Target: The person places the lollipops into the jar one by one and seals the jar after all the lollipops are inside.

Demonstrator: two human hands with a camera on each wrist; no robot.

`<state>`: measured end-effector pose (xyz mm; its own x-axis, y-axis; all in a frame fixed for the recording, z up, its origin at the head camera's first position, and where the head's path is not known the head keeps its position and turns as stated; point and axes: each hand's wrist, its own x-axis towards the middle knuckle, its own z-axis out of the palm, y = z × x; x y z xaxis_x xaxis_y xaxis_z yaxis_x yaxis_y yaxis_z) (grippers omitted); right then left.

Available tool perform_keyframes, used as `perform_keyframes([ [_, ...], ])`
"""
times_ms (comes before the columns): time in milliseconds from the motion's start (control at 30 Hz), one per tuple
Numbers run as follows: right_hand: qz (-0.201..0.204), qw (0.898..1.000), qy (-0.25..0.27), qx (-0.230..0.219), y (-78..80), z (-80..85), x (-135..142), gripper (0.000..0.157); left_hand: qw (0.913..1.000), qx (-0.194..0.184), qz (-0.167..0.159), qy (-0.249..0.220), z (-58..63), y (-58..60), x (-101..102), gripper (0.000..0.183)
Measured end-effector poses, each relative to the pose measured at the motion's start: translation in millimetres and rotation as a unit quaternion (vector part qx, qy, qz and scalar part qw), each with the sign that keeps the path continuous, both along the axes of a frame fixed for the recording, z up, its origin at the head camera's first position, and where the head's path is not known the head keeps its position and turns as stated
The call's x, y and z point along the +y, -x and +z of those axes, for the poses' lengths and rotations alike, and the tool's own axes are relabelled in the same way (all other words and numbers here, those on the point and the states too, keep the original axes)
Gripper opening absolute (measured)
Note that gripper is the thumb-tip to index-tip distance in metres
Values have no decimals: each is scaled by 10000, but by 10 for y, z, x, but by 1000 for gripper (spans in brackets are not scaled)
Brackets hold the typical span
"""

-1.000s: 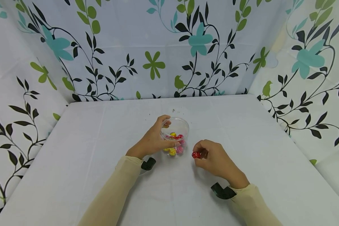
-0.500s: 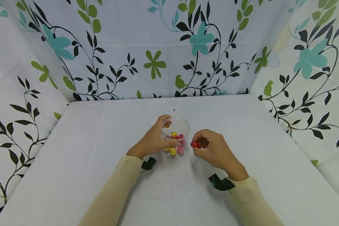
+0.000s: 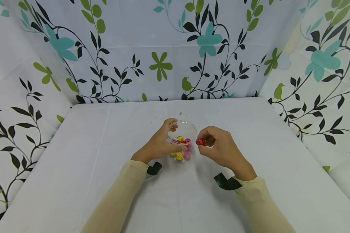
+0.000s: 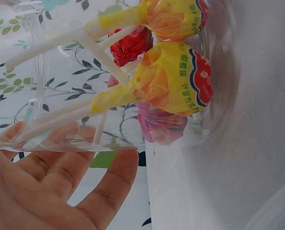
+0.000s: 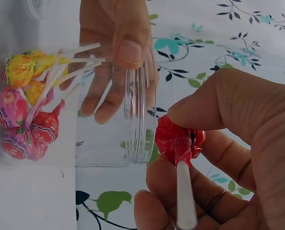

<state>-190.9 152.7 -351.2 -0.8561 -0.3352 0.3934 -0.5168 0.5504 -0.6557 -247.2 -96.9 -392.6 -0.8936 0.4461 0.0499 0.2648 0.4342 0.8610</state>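
A clear plastic jar stands at the middle of the table, its mouth uncovered. Inside lie several wrapped lollipops: yellow lollipops, pink lollipops and a red lollipop, heads at the bottom and white sticks toward the mouth. My left hand grips the jar around its left side, thumb in front near the rim. Just right of the jar's rim, my right hand pinches a red lollipop by its wrapped head. Its white stick points back toward the right wrist.
A white cloth covers the table. Under the left wrist shows part of a clear round rim. Small dark crumbs lie behind the jar. Leaf-patterned curtains enclose the back and both sides.
My right hand has risen and moved slightly left with the red lollipop, from below the jar's mouth to beside its rim. The left hand keeps holding the jar in place.
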Motion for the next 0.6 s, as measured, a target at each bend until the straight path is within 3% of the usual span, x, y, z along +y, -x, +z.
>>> perform_keyframes([
  [600, 31, 10000, 9, 61, 120, 164, -131, 23, 10000, 37, -30, 24, -22, 22, -7, 103],
])
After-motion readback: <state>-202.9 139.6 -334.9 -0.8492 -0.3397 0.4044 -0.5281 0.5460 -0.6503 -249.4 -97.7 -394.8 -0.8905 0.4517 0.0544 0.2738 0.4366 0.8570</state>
